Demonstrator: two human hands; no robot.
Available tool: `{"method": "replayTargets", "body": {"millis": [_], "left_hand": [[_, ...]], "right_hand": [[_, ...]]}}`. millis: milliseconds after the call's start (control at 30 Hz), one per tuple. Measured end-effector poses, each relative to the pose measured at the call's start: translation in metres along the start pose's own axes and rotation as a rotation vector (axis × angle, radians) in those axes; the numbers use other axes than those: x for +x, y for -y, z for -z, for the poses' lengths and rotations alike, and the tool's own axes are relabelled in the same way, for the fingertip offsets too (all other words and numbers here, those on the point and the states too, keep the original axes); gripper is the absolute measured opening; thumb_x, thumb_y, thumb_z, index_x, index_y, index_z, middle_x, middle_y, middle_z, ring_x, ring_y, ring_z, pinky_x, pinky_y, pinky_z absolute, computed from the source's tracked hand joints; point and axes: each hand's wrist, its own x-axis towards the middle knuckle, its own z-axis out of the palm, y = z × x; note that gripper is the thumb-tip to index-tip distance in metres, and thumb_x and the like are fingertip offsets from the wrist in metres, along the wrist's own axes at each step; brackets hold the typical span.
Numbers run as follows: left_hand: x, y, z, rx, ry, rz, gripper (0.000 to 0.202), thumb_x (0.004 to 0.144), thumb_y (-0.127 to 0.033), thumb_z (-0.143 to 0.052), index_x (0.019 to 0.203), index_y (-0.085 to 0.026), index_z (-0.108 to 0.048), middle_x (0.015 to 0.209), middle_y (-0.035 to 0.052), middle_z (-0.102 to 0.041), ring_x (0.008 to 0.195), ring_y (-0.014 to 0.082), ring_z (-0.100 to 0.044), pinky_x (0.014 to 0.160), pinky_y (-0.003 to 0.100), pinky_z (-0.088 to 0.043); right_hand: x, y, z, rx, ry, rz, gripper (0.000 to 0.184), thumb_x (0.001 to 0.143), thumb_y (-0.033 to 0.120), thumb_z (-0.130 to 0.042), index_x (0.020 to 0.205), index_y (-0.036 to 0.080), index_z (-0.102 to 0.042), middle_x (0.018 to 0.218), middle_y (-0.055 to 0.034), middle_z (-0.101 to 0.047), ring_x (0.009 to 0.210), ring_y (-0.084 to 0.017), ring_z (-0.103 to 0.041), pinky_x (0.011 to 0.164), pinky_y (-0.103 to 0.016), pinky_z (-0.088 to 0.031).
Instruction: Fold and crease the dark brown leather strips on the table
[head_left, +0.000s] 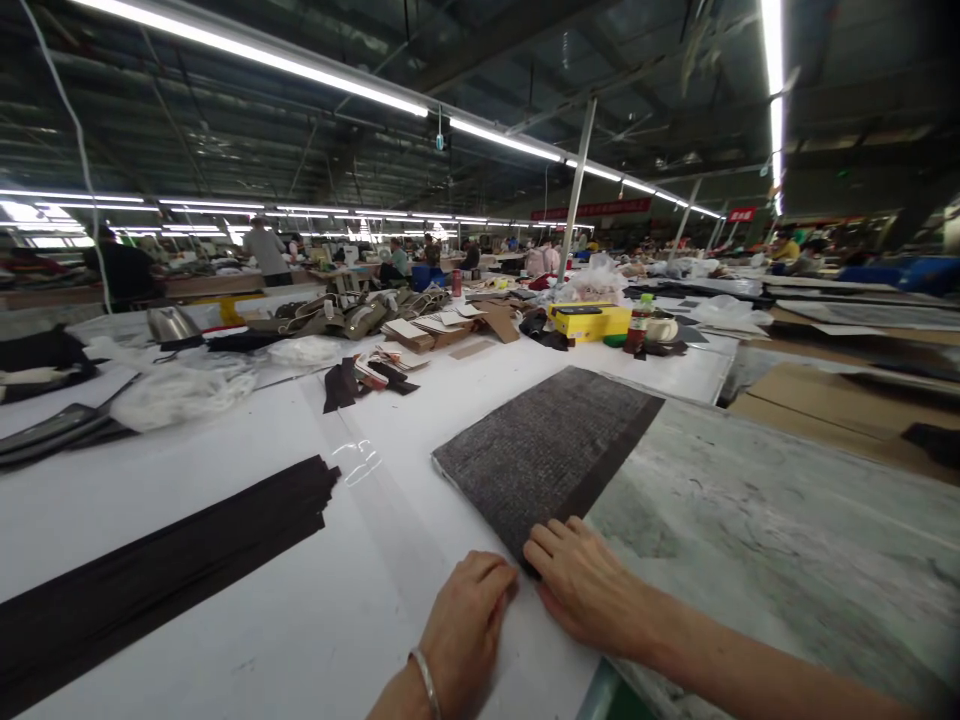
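Observation:
A stack of dark grey textured fabric sheets point(547, 450) lies on the white table point(315, 600), slanting away from me. My right hand point(585, 585) rests on its near corner with fingers bent down against the edge. My left hand point(469, 625), with a silver bangle on the wrist, sits just left of that corner, fingers curled onto the table beside the stack. What the fingertips pinch, if anything, is hidden.
Long dark brown strips point(157, 570) lie at the left. A grey-green worn board point(765, 540) covers the table's right part. Farther back are fabric scraps point(352, 380), cardboard pieces point(442, 330), a yellow box point(589, 320), a bottle point(639, 325). People work at distant tables.

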Motion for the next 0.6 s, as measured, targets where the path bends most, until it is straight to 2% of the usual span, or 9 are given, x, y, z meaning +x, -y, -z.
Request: {"method": "replayTargets", "body": {"millis": [133, 300, 367, 467, 600], "left_hand": [[-0.001, 0.003, -0.003, -0.006, -0.005, -0.017, 0.026, 0.089, -0.006, -0.042, 0.099, -0.019, -0.062, 0.101, 0.0067, -0.062, 0.094, 0.0196, -0.054, 0.086, 0.033, -0.047], [-0.001, 0.000, -0.002, 0.043, -0.010, -0.047, 0.027, 0.089, -0.006, -0.041, 0.105, -0.018, -0.060, 0.109, 0.0074, -0.061, 0.098, 0.0206, -0.054, 0.089, 0.035, -0.046], [-0.001, -0.004, 0.000, 0.119, 0.036, -0.115, 0.032, 0.086, -0.004, -0.043, 0.111, -0.018, -0.058, 0.115, 0.0079, -0.059, 0.102, 0.0223, -0.053, 0.090, 0.038, -0.046], [0.001, -0.011, 0.001, 0.243, 0.164, -0.223, 0.040, 0.082, -0.004, -0.047, 0.118, -0.017, -0.053, 0.123, 0.0082, -0.057, 0.104, 0.0252, -0.052, 0.089, 0.041, -0.046], [0.003, -0.013, -0.001, 0.315, 0.192, -0.182, 0.043, 0.080, -0.003, -0.047, 0.122, -0.015, -0.052, 0.130, 0.0094, -0.054, 0.109, 0.0263, -0.051, 0.093, 0.042, -0.045]], "right_hand": [[0.001, 0.001, -0.011, 0.034, -0.028, -0.035, 0.012, 0.081, 0.009, -0.049, 0.086, 0.019, -0.054, 0.088, -0.0053, -0.054, 0.083, -0.025, -0.048, 0.076, -0.039, -0.033], [0.003, -0.006, -0.013, 0.153, -0.037, -0.082, 0.016, 0.084, 0.005, -0.046, 0.081, 0.017, -0.056, 0.084, -0.0050, -0.056, 0.079, -0.022, -0.050, 0.073, -0.034, -0.033], [0.003, -0.010, -0.013, 0.215, -0.048, -0.117, 0.014, 0.084, 0.006, -0.047, 0.080, 0.017, -0.055, 0.083, -0.0042, -0.056, 0.077, -0.019, -0.051, 0.070, -0.031, -0.034], [0.006, -0.018, -0.014, 0.328, -0.061, -0.175, 0.013, 0.083, 0.007, -0.048, 0.077, 0.017, -0.054, 0.080, -0.0021, -0.057, 0.071, -0.015, -0.052, 0.064, -0.027, -0.035], [0.009, -0.029, -0.018, 0.468, -0.064, -0.248, 0.014, 0.081, 0.007, -0.047, 0.073, 0.018, -0.053, 0.073, 0.0010, -0.058, 0.065, -0.012, -0.053, 0.059, -0.023, -0.035]]}}
